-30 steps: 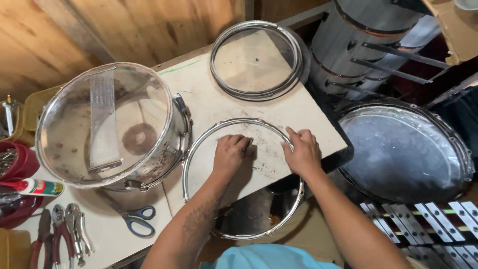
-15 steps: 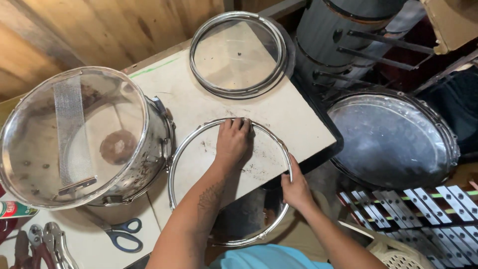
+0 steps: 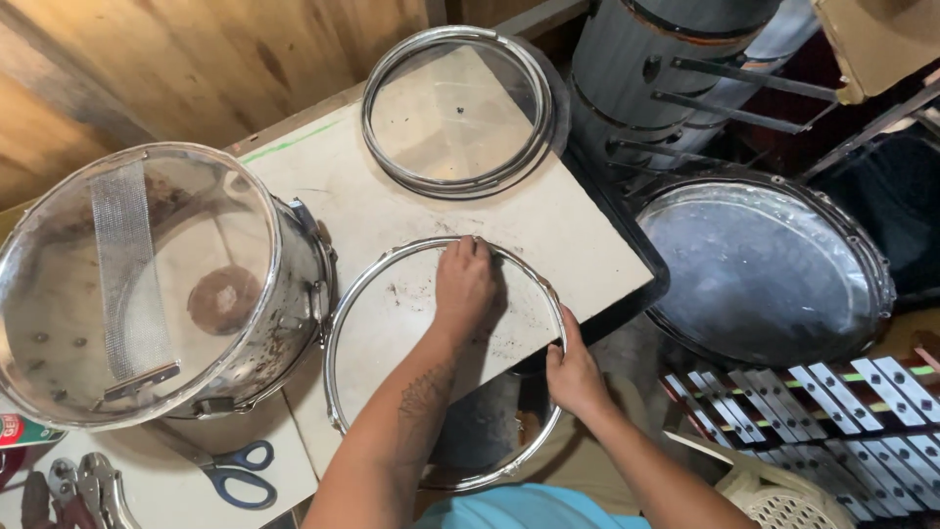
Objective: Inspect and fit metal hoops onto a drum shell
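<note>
Left hand [image 3: 464, 284] flat, fingers together, pressing clear round drumhead in metal hoop [image 3: 345, 323]; right hand [image 3: 571, 370] pinching its rim. Head apparently still detached from silver drum shell [image 3: 284, 323].

1. A shiny metal drum [image 3: 157, 294] stands on the pale board [image 3: 392, 211].
2. Blue-handled scissors [image 3: 230, 470] lie just below it.
3. Another hoop [image 3: 455, 108] lies at the far edge.
4. A big drum [image 3: 764, 269] sits beside the board.
</note>
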